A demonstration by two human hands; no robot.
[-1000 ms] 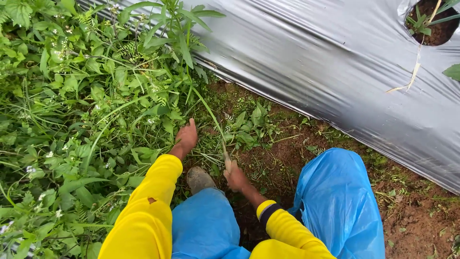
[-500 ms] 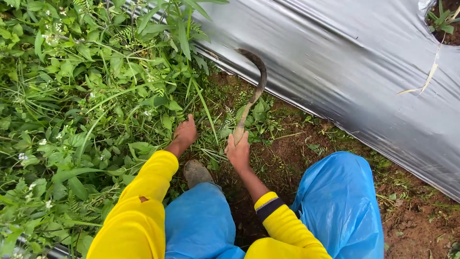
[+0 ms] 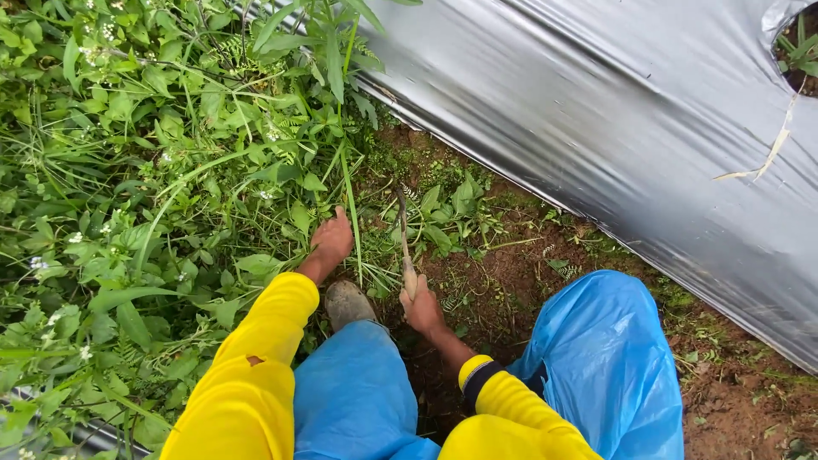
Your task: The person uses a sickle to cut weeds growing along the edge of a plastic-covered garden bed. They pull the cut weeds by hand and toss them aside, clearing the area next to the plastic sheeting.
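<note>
My right hand (image 3: 421, 307) grips the wooden handle of a curved sickle (image 3: 403, 236). Its dark blade points away from me and is down among the low weeds at the soil. My left hand (image 3: 330, 242) is pushed into a clump of green weeds (image 3: 196, 170) just left of the blade, fingers closed in the stems. Both arms wear yellow sleeves, and my knees are in blue plastic trousers. A muddy boot (image 3: 349, 303) shows between my hands.
A sheet of silver plastic mulch (image 3: 596, 111) slopes across the upper right, with a planting hole (image 3: 801, 51) holding small plants. Brown soil (image 3: 511, 281) lies along its edge. Dense weeds with small white flowers fill the left side.
The sickle was low, rose with its blade up against the silver sheet, then came back down into the weeds. My right hand drew back toward me. My left hand stayed in the clump.
</note>
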